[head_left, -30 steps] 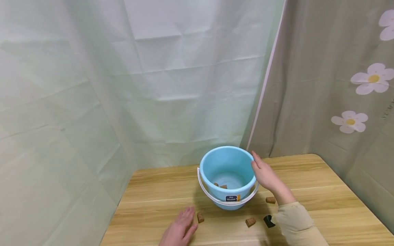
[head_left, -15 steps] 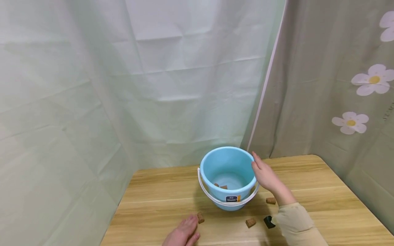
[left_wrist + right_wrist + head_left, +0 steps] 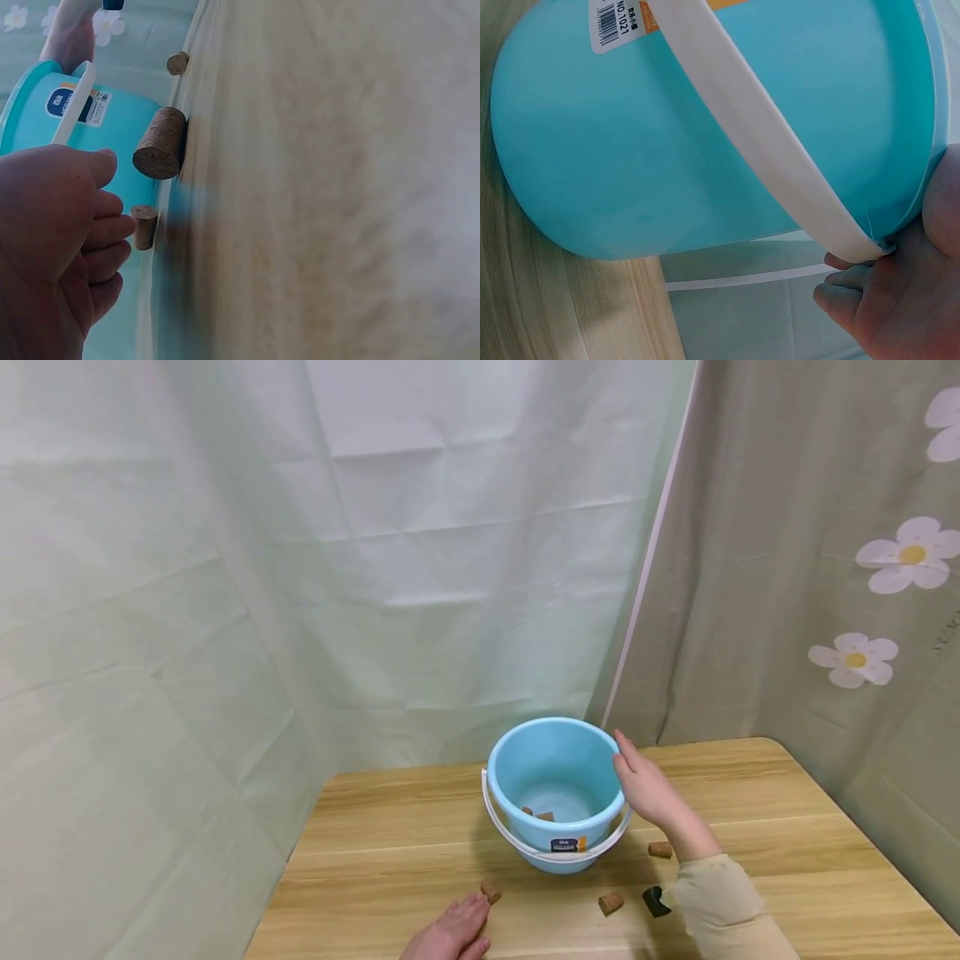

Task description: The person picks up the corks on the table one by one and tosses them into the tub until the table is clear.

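Note:
In the head view, a light blue bucket (image 3: 558,777) with a white handle (image 3: 517,845) stands upright on the table. My right hand (image 3: 651,787) rests against the right side of its rim, fingers stretched along it. In the right wrist view, fingers (image 3: 847,289) lie near the handle's end. Two corks (image 3: 546,817) lie inside the bucket. At the front left, my left hand (image 3: 453,931) has its fingertips at a cork (image 3: 491,890); that cork (image 3: 145,227) shows just past the loosely bent fingers in the left wrist view, and no grip on it is visible.
Another cork (image 3: 611,902) lies in front of the bucket, and one more cork (image 3: 660,849) to its right. A small curved black piece (image 3: 656,902) lies near the right forearm. Curtains (image 3: 465,568) hang behind the wooden table (image 3: 375,827).
My left hand has slid right and slightly down to the cork, which has turned a little at its fingertips. The right hand and the bucket have stayed in place.

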`<state>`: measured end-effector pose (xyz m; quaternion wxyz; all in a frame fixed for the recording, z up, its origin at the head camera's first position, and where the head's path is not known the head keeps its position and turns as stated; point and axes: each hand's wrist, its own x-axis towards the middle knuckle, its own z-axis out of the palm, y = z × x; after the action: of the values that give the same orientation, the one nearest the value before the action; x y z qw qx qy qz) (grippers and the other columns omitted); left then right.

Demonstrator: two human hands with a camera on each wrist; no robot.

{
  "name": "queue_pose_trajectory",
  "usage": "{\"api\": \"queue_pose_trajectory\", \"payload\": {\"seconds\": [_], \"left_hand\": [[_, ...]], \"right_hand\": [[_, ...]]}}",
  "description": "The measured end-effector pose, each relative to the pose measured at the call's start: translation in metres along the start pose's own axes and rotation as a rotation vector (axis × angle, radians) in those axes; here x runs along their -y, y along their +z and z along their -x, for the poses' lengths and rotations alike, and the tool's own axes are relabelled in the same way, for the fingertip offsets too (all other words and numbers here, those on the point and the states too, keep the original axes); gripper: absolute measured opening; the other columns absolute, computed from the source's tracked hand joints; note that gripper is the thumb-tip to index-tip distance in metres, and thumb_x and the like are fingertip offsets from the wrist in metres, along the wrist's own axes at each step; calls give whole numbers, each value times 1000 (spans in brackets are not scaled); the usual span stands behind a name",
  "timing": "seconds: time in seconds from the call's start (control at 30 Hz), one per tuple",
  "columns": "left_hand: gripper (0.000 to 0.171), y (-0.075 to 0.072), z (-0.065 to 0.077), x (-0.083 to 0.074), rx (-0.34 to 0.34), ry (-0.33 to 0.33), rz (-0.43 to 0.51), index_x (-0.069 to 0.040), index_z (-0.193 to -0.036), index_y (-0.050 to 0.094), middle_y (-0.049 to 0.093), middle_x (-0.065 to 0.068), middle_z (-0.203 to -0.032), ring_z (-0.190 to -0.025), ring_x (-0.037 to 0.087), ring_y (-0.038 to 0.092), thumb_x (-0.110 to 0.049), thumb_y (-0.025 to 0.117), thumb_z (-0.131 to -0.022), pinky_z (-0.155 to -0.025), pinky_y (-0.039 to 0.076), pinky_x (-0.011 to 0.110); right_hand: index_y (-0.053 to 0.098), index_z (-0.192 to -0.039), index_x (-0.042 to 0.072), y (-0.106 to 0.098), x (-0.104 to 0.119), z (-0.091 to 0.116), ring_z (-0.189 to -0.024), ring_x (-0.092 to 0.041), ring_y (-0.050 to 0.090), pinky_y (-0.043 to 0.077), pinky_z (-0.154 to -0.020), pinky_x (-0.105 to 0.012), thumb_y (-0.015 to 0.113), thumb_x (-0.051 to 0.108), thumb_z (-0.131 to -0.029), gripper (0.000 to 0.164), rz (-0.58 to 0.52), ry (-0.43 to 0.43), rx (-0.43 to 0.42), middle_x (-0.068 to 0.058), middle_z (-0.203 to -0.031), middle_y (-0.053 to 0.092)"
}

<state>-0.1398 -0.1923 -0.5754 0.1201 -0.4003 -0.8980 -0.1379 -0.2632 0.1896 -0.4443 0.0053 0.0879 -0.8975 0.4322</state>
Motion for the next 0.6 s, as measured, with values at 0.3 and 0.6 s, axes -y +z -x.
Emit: {"api": "queue_pose_trajectory", "payload": {"seconds": [0.3,0.6], "left_hand": [[53,-2,3,-1,52,17,-17,11,-134,68,72,22,-133,-128,30,68,-37,56,-112,-99,59,41],[54,-6,1,-1,130,75,-40,10,-133,69,71,21,-134,-128,26,68,-38,54,-112,-101,58,37]], "right_hand": [[12,-169,-4,0,1,0,-160,-49,11,13,-128,-64,27,30,-118,63,-4,5,4,-28,-174,13],[12,-169,-3,-1,0,-1,-160,-49,11,13,-128,-63,26,31,-118,63,-1,9,8,-28,-174,12]]}}
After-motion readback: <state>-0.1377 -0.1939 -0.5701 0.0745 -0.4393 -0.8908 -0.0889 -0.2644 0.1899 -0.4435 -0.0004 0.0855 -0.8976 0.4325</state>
